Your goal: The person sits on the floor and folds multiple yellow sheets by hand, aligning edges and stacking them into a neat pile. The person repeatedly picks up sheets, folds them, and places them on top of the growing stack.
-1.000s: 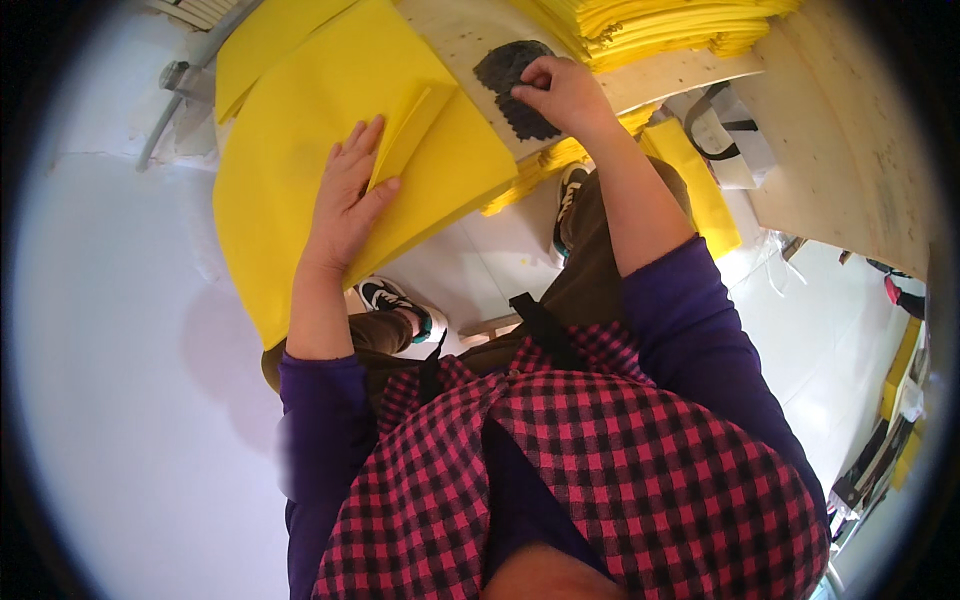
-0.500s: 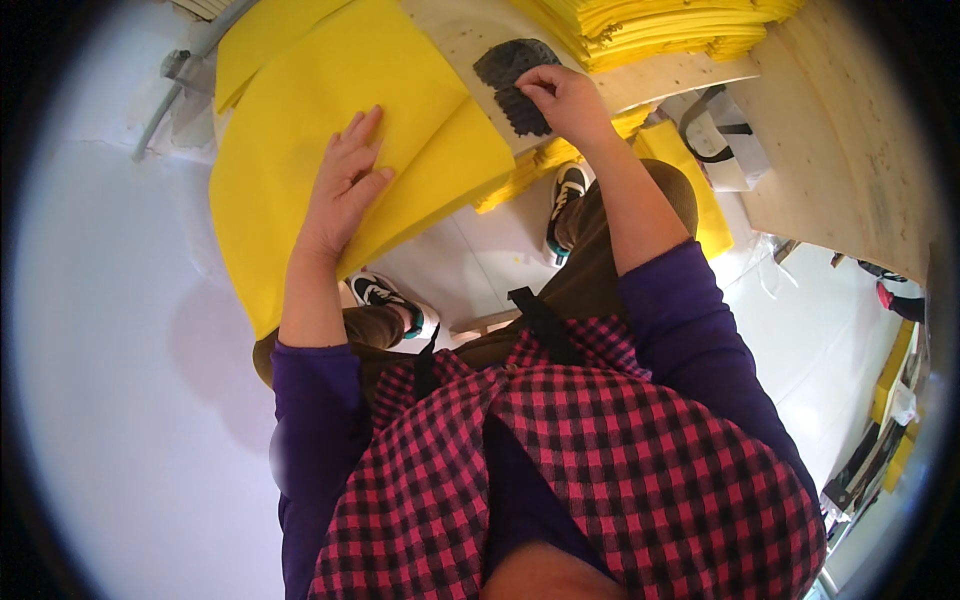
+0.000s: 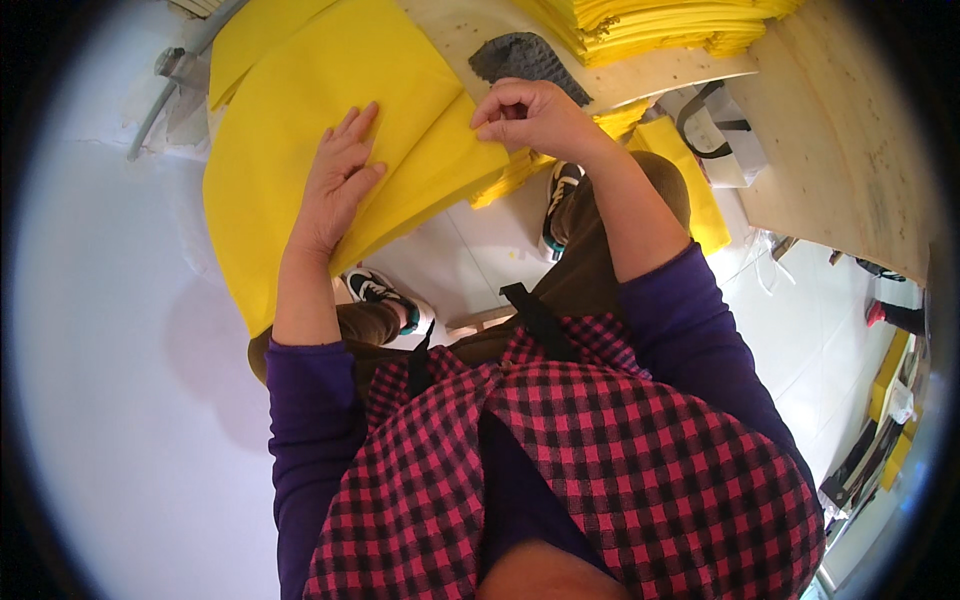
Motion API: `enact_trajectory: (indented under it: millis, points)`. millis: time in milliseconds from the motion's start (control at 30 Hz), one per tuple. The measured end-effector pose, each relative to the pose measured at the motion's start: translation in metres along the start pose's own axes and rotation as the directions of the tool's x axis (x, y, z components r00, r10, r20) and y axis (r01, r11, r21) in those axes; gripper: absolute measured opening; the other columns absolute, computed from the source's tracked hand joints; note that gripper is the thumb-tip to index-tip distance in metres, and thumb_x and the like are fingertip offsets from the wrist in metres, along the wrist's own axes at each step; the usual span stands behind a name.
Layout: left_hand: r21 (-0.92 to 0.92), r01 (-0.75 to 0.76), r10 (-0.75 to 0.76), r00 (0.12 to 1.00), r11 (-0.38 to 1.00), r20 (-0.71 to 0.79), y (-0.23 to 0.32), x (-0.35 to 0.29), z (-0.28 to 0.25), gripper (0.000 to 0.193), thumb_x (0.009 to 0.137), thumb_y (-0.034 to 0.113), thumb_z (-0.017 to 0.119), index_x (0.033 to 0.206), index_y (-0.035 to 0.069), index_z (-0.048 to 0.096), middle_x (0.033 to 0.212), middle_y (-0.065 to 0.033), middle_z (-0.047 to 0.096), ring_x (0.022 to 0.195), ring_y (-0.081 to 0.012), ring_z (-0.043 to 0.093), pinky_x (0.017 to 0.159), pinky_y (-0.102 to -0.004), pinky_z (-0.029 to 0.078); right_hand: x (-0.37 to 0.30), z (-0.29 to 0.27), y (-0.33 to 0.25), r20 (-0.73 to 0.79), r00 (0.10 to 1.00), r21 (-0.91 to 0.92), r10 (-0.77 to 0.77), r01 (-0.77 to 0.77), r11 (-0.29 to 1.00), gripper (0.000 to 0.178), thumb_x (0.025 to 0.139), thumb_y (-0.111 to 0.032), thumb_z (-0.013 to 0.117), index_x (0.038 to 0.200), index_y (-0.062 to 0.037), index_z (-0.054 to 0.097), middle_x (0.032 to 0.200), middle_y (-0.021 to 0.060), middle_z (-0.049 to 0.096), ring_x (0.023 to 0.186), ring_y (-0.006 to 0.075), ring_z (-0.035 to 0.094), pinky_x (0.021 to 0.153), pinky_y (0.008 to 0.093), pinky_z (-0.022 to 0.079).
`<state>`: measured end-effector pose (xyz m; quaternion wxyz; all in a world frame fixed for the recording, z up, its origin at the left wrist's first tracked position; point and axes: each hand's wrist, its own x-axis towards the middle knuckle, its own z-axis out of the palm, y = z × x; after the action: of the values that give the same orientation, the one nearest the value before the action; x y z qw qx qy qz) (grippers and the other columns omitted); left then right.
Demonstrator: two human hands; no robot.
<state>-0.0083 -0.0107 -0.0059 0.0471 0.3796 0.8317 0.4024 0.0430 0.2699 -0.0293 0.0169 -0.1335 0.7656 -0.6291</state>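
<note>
A large yellow fabric-like sheet (image 3: 300, 170) lies spread on a low wooden tabletop (image 3: 455, 25), with overlapping layers and a fold line toward its right side. My left hand (image 3: 340, 185) rests on it, fingers stretched out and lying flat. At the sheet's right edge, my right hand (image 3: 530, 118) has thumb and forefinger brought together in a pinch; what is between the fingertips, if anything, is too small to make out. Just beyond that hand lies a dark grey, crinkled piece (image 3: 530, 60), partly hidden by it.
A thick stack of folded yellow pieces (image 3: 660, 30) stands at the far right. Below the tabletop are more yellow pieces (image 3: 685, 190) and a white bag (image 3: 735, 155) with a dark strap. A wooden panel (image 3: 850, 150) rises on the right; a grey pipe (image 3: 165, 90) runs at the far left.
My right hand has moved left and nearer, from the dark crinkled piece to the yellow sheet's edge. That piece now appears differently shaped. The left hand has barely moved.
</note>
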Motion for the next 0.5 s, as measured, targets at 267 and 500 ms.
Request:
enact_trajectory:
  millis: [267, 500]
  points:
    - [0.021, 0.006, -0.006, 1.0, 1.0, 0.026, 0.007, 0.0, -0.002, 0.032, 0.082, 0.022, 0.058, 0.109, 0.007, 0.064, 0.144, -0.014, 0.039, 0.137, -0.0347, 0.026, 0.113, -0.0453, 0.01, 0.011, 0.004, -0.006, -0.075, 0.994, -0.101, -0.084, 0.076, 0.992, 0.007, 0.08, -0.009, 0.069, 0.083, -0.0039, 0.066, 0.077, -0.0027, 0.051, 0.069, 0.0062, 0.048, 0.062, 0.0213, 0.039]
    - [0.048, -0.038, 0.035, 0.997, 0.998, 0.065, 0.011, 0.001, -0.005, 0.051, 0.078, 0.038, 0.063, 0.122, 0.012, 0.061, 0.144, -0.015, 0.038, 0.138, -0.0346, 0.024, 0.113, -0.0461, 0.009, 0.024, 0.009, -0.012, -0.144, 0.985, -0.136, -0.099, 0.079, 0.988, 0.014, 0.078, -0.015, 0.071, 0.086, -0.0045, 0.067, 0.076, 0.0016, 0.059, 0.071, 0.0108, 0.054, 0.065, 0.0254, 0.045]
